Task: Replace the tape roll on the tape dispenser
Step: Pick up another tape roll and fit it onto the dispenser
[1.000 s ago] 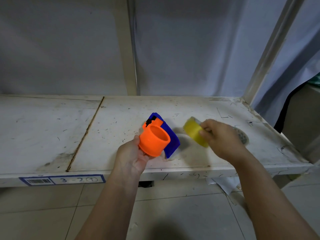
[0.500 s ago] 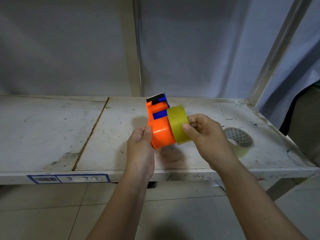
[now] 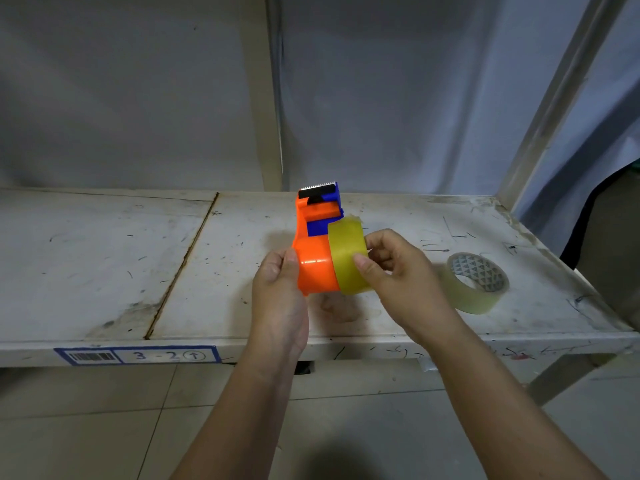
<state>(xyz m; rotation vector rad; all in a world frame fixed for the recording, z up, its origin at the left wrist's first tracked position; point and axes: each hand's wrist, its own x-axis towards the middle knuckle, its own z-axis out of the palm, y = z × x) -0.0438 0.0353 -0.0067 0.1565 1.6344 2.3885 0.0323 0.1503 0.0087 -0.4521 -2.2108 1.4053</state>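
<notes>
- A blue-bordered label (image 3: 136,355) on the shelf's front edge, lower left of the frame, carries a barcode and the handwritten "3 - 2" with a circled up arrow.
- The second tape roll (image 3: 477,283) lying flat at right centre has a triangle pattern printed inside its core; no words can be read on it.
- At frame centre the left hand (image 3: 280,296) is curled around the orange tape dispenser (image 3: 314,258), thumb on its rounded drum — serrated blade end pointing up and away.
- The right hand (image 3: 398,275) pinches the yellowish tape roll (image 3: 347,259) between thumb and fingers, the roll touching the drum's right side.
- The shelf (image 3: 104,258) is bare across its left half; its front edge lies under both wrists — an upright post rises behind.
</notes>
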